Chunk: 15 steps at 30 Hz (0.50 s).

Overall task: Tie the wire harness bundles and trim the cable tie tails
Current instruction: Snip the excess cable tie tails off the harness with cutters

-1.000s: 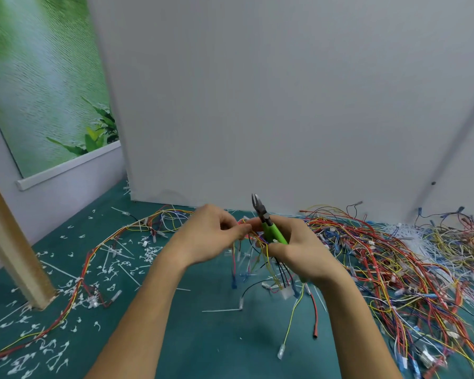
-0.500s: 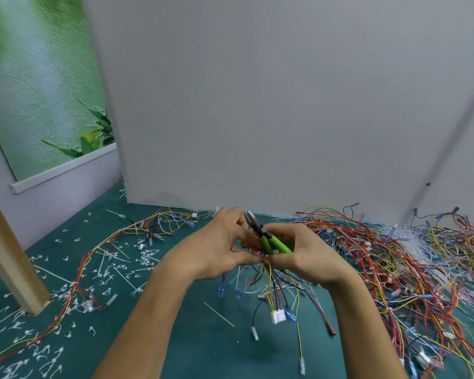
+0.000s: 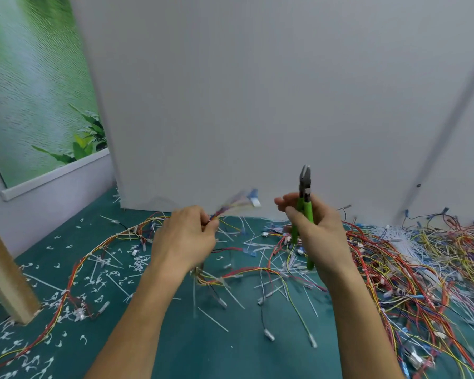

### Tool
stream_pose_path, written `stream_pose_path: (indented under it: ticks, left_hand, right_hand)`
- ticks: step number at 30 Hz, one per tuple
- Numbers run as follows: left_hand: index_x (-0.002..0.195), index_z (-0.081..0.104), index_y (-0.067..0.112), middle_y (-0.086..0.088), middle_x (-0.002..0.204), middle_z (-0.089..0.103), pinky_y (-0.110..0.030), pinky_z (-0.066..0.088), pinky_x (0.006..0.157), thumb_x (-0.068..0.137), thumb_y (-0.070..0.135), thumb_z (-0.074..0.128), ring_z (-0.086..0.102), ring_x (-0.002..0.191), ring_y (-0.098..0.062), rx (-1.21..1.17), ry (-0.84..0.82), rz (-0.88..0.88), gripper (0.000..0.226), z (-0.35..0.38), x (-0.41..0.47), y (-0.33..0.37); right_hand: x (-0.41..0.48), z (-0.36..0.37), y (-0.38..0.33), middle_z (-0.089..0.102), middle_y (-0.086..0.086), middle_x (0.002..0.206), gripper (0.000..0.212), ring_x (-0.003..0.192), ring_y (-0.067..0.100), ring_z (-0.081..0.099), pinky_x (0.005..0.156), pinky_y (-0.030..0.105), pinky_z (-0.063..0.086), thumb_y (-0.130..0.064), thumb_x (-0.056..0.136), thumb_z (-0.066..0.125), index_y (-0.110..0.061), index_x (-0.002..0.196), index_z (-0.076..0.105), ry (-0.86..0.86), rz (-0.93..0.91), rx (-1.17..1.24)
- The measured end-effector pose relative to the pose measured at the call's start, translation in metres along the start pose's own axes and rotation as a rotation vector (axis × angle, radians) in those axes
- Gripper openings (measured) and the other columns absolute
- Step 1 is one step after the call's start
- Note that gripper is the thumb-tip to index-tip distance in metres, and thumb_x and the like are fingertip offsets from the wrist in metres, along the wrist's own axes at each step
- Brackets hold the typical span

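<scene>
My left hand (image 3: 185, 236) grips a small wire harness bundle (image 3: 237, 203); its free end sticks up to the right, blurred by motion, with blue and white connectors at the tip. Other strands of it hang below the hand. My right hand (image 3: 318, 231) holds green-handled cutters (image 3: 304, 203) upright, jaws pointing up and nearly closed. The two hands are apart, the cutters well to the right of the bundle. White cable ties (image 3: 260, 246) lie loose on the green table (image 3: 203, 348) between and below the hands.
A big tangle of red, yellow and blue wires (image 3: 411, 269) covers the table's right side. A long tied harness (image 3: 74, 272) runs along the left among cut white tie tails (image 3: 140, 262). A wooden post (image 3: 3, 272) stands left; a grey panel (image 3: 257, 99) rises behind.
The hands were together at the bundle with the cutters against it; now they have separated. The right hand lifted the cutters upright, and the left hand swings the bundle's end upward.
</scene>
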State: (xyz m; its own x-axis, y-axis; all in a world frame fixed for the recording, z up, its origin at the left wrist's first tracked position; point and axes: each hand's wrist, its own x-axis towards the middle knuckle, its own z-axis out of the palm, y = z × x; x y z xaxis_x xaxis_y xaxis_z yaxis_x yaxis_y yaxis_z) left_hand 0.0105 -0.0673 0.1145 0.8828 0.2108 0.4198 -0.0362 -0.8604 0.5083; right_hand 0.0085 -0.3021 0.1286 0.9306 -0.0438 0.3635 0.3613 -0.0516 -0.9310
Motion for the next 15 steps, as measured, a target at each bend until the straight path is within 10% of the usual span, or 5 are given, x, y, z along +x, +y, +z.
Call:
stream_pose_path:
  ticks: [5,15]
  left_hand:
    - [0.069,0.067,0.014,0.005,0.050,0.059,-0.019,0.041,0.046,0.092,0.032,0.072,0.051,0.045,-0.007,-0.551,-0.099,-0.093,0.029,0.001,0.006,0.004]
    - [0.100,0.069,0.006,0.000,0.066,0.056,-0.018,0.033,0.037,0.077,0.031,0.074,0.049,0.050,-0.009,-1.359,-0.572,-0.211,0.034,0.002,-0.004,0.022]
  right_hand:
    - [-0.001,0.009,0.000,0.080,-0.002,0.102,0.011,0.102,0.020,0.075,0.088,0.047,0.058,-0.010,0.098,0.067,-0.015,0.107,0.065,-0.031,0.166,0.044]
    - [-0.004,0.033,0.006,0.079,0.010,0.099,0.018,0.096,0.021,0.077,0.088,0.050,0.060,-0.024,0.091,0.078,-0.011,0.104,0.074,-0.144,0.190,0.073]
